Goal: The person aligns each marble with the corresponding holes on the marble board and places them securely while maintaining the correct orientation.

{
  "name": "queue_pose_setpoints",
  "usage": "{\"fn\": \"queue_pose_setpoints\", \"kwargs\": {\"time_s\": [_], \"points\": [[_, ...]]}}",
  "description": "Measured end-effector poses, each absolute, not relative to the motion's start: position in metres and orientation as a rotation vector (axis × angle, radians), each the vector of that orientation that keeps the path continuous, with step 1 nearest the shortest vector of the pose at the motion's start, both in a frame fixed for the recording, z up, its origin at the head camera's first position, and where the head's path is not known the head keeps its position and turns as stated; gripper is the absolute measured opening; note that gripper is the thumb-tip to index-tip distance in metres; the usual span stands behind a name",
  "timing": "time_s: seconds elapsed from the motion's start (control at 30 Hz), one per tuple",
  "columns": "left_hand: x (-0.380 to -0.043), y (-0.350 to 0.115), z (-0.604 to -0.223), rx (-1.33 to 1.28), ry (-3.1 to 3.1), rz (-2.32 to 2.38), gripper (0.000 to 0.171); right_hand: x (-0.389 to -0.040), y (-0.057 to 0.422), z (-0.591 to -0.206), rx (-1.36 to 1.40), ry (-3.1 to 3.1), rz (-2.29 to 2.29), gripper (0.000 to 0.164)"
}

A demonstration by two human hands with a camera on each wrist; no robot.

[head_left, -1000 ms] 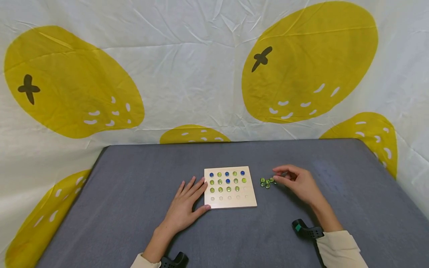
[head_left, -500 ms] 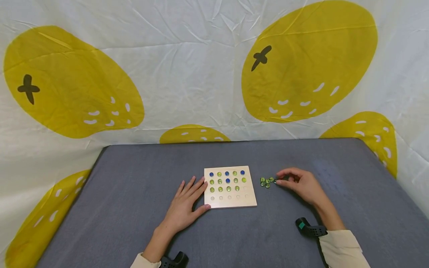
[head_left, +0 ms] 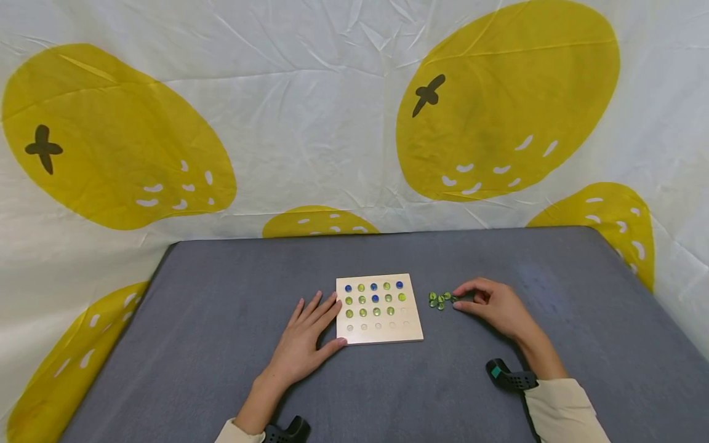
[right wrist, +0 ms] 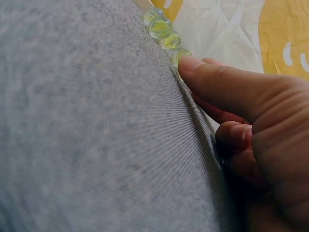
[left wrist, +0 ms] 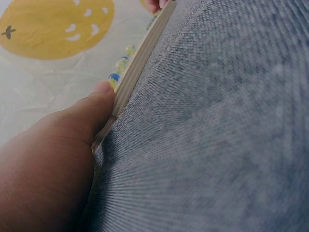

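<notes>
A pale wooden board (head_left: pixel 412 329) with rows of round hollows lies flat on the cloth. Green and blue glass marbles fill its upper two rows and most of the third; the hollows nearest the person hold none. With fingers spread, my left hand (head_left: pixel 303 341) rests along the board's left edge, thumb at the near corner. To the right of the board sits a small cluster of green marbles (head_left: pixel 440 299). My right hand (head_left: pixel 495 307) is at the cluster's right side, thumb and forefinger pinching a green marble (right wrist: pixel 179 55) that the thumb partly hides.
A grey cloth (head_left: pixel 249 271) covers the table. Behind it hangs a white curtain (head_left: pixel 316 135) with large yellow fruit prints. Black wrist cameras, one of them the right camera (head_left: pixel 509 376), sit under both wrists, just above the cloth.
My right hand has lowered and drawn slightly right, its thumb and forefinger closing on the marble at the cluster's right end. The left hand and the board stay put.
</notes>
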State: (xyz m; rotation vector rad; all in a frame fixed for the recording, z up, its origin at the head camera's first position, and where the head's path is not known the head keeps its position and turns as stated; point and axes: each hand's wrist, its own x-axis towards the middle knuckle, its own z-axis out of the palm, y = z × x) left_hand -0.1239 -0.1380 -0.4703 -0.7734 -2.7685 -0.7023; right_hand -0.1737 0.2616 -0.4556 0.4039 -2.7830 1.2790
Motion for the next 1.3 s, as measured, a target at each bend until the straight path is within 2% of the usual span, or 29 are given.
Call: {"fn": "queue_pose_setpoints", "kwargs": {"time_s": [1.3], "points": [[-0.1238, -0.1374, -0.4725, -0.772, -2.755, -0.688, 0.069, -0.1734, 0.2564, -0.4582, 0.413, -2.757, 1.188, 0.014]]}}
